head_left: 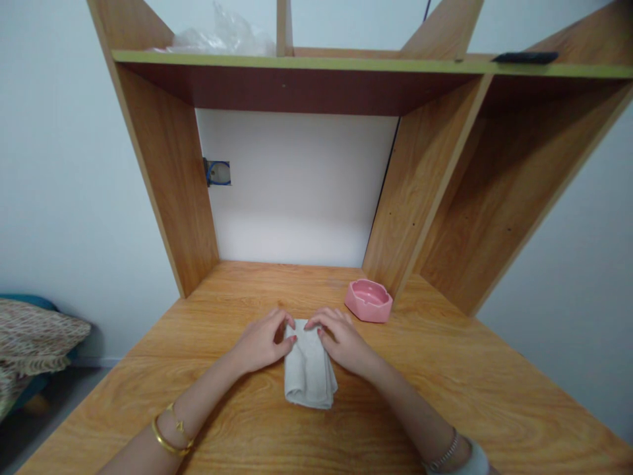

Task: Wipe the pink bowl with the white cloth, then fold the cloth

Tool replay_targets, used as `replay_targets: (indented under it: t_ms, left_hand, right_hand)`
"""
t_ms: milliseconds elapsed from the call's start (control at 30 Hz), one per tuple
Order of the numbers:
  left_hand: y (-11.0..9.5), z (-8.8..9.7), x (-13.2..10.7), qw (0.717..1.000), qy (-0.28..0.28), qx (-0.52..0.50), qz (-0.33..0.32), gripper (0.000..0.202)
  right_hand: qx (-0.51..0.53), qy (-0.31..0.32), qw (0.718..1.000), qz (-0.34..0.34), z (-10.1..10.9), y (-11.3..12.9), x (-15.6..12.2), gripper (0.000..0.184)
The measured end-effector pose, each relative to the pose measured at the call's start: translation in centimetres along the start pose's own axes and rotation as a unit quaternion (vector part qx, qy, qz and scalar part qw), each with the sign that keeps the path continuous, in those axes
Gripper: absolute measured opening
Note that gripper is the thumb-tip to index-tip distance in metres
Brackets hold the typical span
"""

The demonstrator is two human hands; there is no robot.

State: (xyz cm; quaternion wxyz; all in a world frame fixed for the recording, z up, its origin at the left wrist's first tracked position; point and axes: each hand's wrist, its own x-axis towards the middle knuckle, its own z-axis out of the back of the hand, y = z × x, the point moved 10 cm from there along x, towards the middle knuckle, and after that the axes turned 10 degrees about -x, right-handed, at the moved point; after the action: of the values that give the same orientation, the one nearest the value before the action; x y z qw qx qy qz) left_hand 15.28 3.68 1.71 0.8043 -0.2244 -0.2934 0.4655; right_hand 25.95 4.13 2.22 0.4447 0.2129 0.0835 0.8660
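A folded pale grey cloth (309, 379) lies on the wooden desktop in front of me, its layers showing along the right side. My left hand (264, 340) is at its upper left edge, thumb and forefinger curled in on the fabric. From the other side, my right hand (343, 340) holds the upper right edge, with the thumb and forefinger on the cloth. The other fingers of both hands are bent and partly hidden. Just beyond my right hand sits a pink angular ashtray (368, 301), not touched by either hand.
The wooden desk (222, 422) has upright side panels and a shelf (346, 64) above. Clear plastic wrap (222, 33) and a flat black object (527, 57) rest on that shelf. A socket opening (218, 173) shows at the back. Patterned fabric (34, 336) lies off the desk's left side.
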Motion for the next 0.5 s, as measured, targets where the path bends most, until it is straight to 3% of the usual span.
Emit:
replay_targets:
  t_ms: [167, 267, 367, 500]
  left_hand:
    - [-0.3, -0.8, -0.1, 0.999, 0.028, -0.021, -0.006, 0.024]
    - [-0.9, -0.6, -0.1, 0.999, 0.014, -0.034, -0.032, 0.027]
    - [-0.9, -0.3, -0.1, 0.999, -0.006, -0.031, -0.037, 0.029]
    - [-0.2, -0.6, -0.1, 1.0, 0.005, -0.011, -0.012, 0.031]
  right_hand:
    - [-0.063, 0.02, 0.997, -0.026, -1.0, -0.8, 0.1, 0.023]
    - [-0.077, 0.035, 0.993, -0.087, -0.9, -2.2, 0.1, 0.014]
    - [-0.054, 0.096, 0.982, -0.153, -1.2, -4.4, -0.5, 0.021]
    - [-0.042, 0.183, 0.966, -0.18, -0.9, -6.6, -2.1, 0.03]
